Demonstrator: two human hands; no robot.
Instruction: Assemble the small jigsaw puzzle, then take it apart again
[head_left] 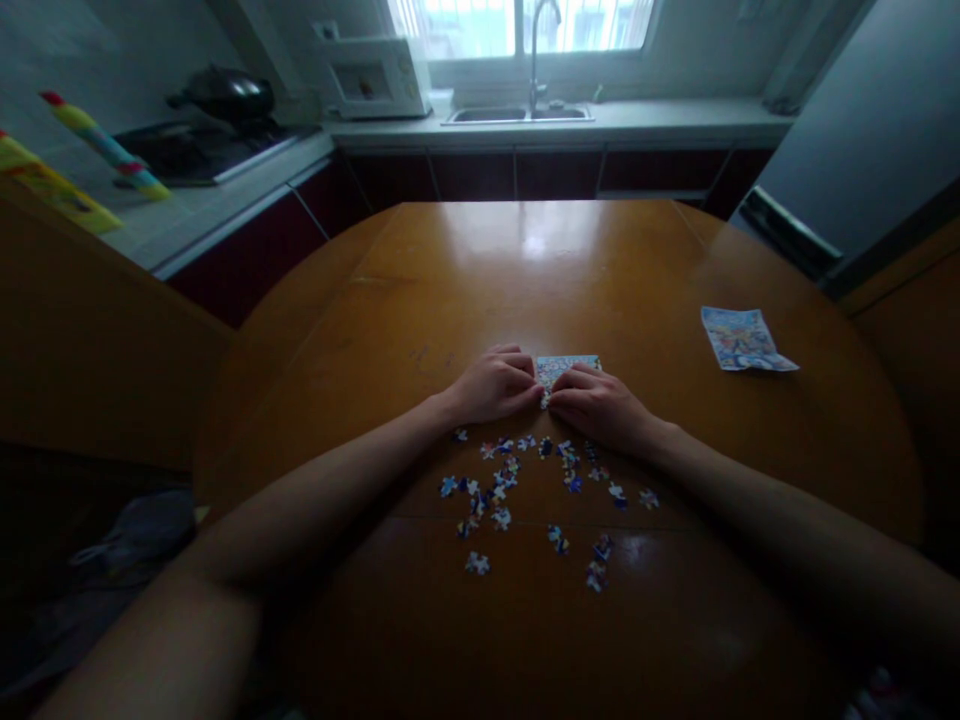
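Behind the bare left hand (pixel 493 386) and bare right hand (pixel 600 402), narrow wrists (pixel 445 408) broaden into uncovered forearms (pixel 337 482).

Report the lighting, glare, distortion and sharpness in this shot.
Head view: the window is blown out, with its glare on the far part of the table; head view: the near edge and lower corners sink into shadow; head view: wide-angle stretch seems to tilt the red-capped container; head view: the puzzle pieces look too soft for their prints to be made out.
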